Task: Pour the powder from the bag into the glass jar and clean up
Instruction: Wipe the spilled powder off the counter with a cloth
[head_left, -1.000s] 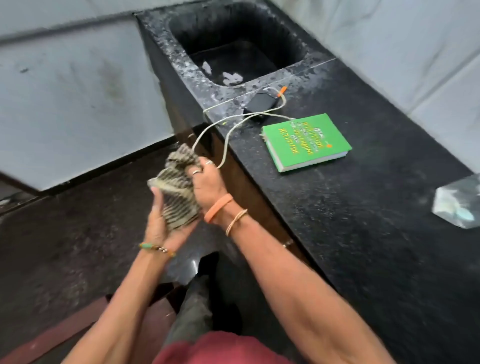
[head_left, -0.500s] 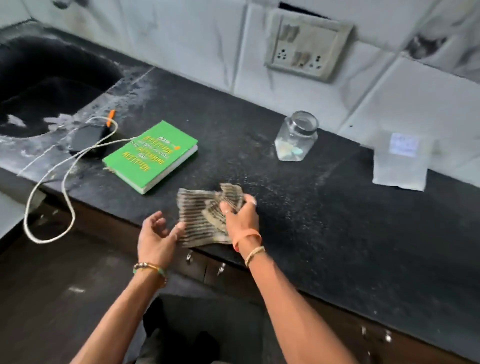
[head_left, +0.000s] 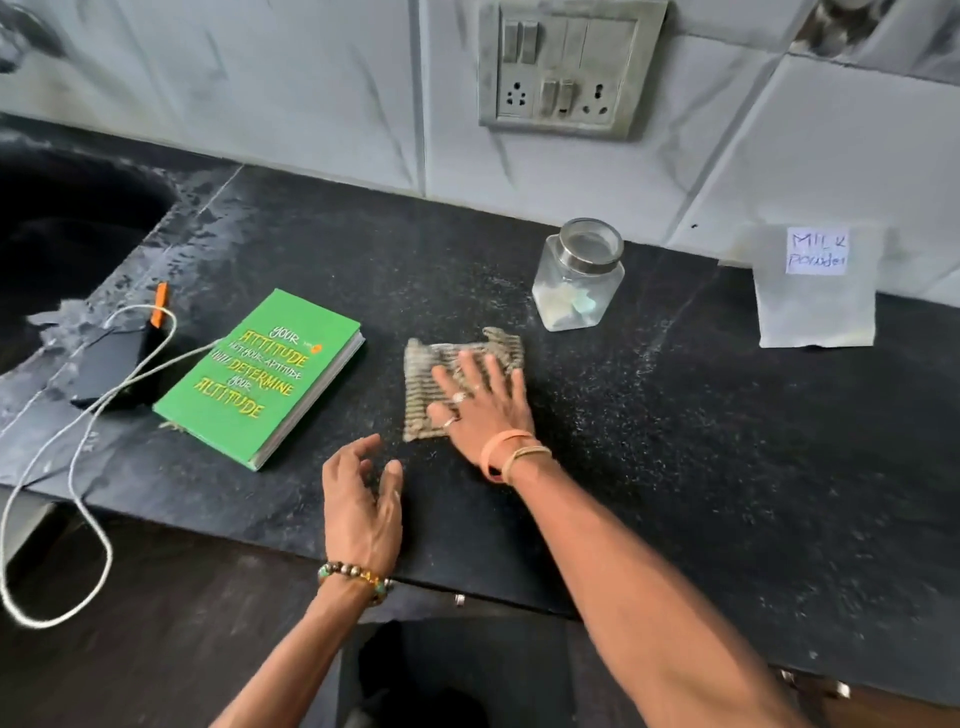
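Striped cloth (head_left: 434, 358) flat mid-frame on the black counter (head_left: 727, 467), right hand (head_left: 483, 405) pressing it, fingers straight and spread, left hand (head_left: 363, 504) lower left near the front edge, loosely curled, holding nothing, glass jar (head_left: 579, 280) just above-right, bag (head_left: 815, 296) against the wall far right, bare dusty counter between, green book (head_left: 260, 374) left, sink (head_left: 62, 234) upper left.

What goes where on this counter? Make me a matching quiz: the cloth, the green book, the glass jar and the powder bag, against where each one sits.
Things:
1. cloth
2. green book
3. glass jar
4. bag

Places:
a. leaning against the wall tiles
b. flat under the right hand
c. lying cover up beside the phone
d. upright just behind the cloth

Pairs: 1-b, 2-c, 3-d, 4-a
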